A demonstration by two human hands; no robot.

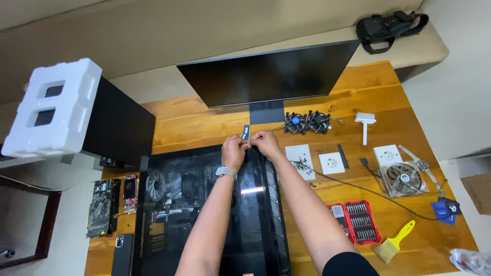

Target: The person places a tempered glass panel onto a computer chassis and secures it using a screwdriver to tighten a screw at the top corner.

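Head view, looking down on a wooden desk (pixel 204 125). Landmark: the open computer case (pixel 204 214) lying flat, glass side up.

Left hand (pixel 233 152), wristwatch on the wrist, and right hand (pixel 265 142) meet just past the far edge of the case. Fingertips of both are pressed together around one small item; it is too small and too hidden to identify. A small blue card (pixel 246 132) stands right beside the left fingers; contact cannot be told.

Beyond the case: dark monitor (pixel 268 74) on its stand. Past the far right corner of the case: two round cooler fans (pixel 307 122) side by side, then a white brush (pixel 365 125). Right of the case: white socket plates (pixel 331 162), loose screws on the nearest one; red bit set (pixel 360 221), open; yellow-handled paintbrush (pixel 393 243). Left of the case: graphics card (pixel 102 207) and phone (pixel 121 254). Far left of the case: white foam block (pixel 53 110) capping a black box.
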